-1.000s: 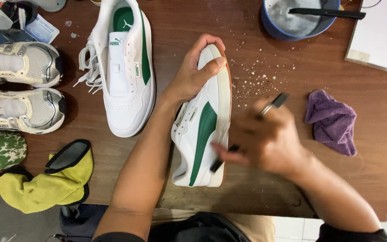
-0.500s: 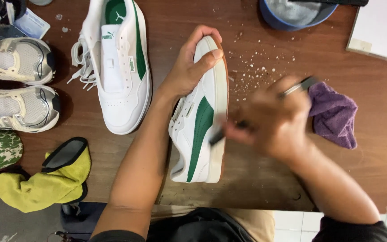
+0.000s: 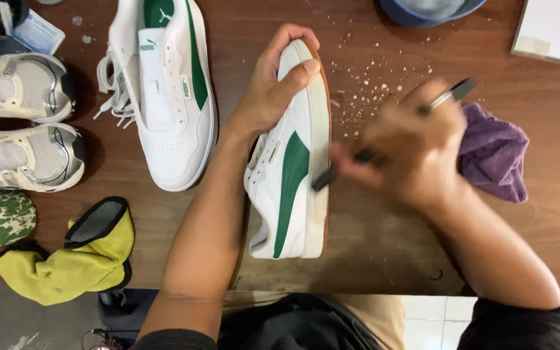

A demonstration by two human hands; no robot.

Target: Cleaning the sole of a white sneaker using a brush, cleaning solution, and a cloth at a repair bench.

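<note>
Left grip point(image 3: 270, 91) clamps shoe point(image 3: 290, 162) at toe; long axis runs toe-far, heel-near. Right grip point(image 3: 403, 152) closed on brush point(image 3: 322, 180), bristles touching sole edge, just right of shoe.

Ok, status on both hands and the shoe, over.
Left hand grips white-and-green sneaker at the toe, tilted on its side. Right hand holds brush against the sole edge. Nothing blocking.
</note>
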